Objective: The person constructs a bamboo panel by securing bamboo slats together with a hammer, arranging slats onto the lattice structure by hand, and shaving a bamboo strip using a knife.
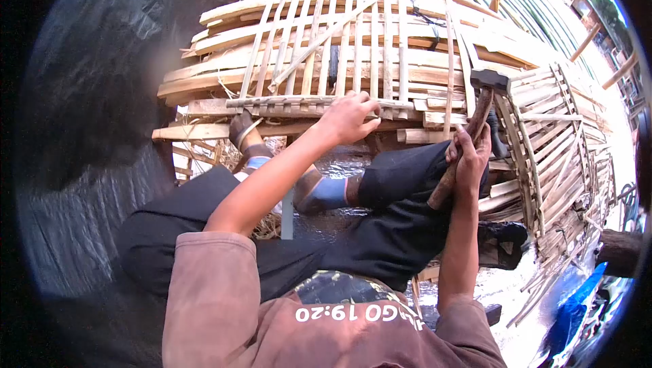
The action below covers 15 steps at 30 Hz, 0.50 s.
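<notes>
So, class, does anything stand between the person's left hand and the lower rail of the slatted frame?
Nothing visible does: the left hand is right at the lower rail. The hammer is off to the right, in the right hand.

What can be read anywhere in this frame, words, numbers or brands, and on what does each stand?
"GO 19:20": white print on the brown shirt, upside down in this view; the characters before "GO" are lost in folds.
The hammer and slatted frame show no readable lettering.
</notes>
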Each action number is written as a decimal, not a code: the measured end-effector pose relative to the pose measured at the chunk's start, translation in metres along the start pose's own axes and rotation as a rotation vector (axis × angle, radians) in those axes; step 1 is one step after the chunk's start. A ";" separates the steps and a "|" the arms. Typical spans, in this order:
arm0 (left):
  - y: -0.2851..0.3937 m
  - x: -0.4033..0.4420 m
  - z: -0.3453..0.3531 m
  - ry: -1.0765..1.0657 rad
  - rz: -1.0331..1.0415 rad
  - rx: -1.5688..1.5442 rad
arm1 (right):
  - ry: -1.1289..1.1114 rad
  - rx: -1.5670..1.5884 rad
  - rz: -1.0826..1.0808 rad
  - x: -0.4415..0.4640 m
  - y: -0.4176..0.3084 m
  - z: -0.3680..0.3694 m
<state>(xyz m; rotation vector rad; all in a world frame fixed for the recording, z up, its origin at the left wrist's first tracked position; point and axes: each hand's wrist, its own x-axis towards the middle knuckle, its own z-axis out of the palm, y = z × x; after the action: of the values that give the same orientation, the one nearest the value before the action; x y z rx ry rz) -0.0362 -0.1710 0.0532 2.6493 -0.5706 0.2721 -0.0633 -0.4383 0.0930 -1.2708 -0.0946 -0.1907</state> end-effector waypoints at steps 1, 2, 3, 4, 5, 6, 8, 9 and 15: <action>0.007 0.006 0.007 -0.073 -0.015 -0.059 | 0.012 0.037 -0.019 -0.002 -0.002 -0.003; 0.022 0.010 0.011 -0.076 -0.060 -0.073 | 0.000 0.026 -0.027 -0.003 -0.003 -0.007; 0.025 0.020 0.024 -0.110 -0.051 -0.154 | 0.037 0.075 -0.031 -0.003 -0.004 -0.011; 0.031 0.027 0.039 -0.137 -0.097 -0.264 | 0.073 0.126 -0.036 -0.002 -0.004 -0.015; 0.038 0.034 0.052 -0.165 -0.141 -0.375 | 0.097 0.139 -0.030 -0.003 -0.003 -0.018; 0.045 0.040 0.067 -0.158 -0.143 -0.396 | 0.106 0.177 -0.026 -0.001 0.001 -0.024; 0.063 0.047 0.091 -0.105 -0.136 -0.371 | 0.109 0.213 -0.025 0.000 0.005 -0.032; 0.070 0.050 0.097 -0.064 -0.122 -0.330 | 0.131 0.235 -0.026 -0.002 0.006 -0.033; 0.122 0.079 0.100 -0.040 -0.586 -0.429 | 0.140 0.253 -0.030 -0.010 -0.003 -0.021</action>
<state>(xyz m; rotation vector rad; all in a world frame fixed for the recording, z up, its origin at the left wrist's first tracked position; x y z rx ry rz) -0.0074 -0.3430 0.0282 2.2749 0.1421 -0.0750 -0.0746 -0.4587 0.0876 -1.0015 -0.0168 -0.2838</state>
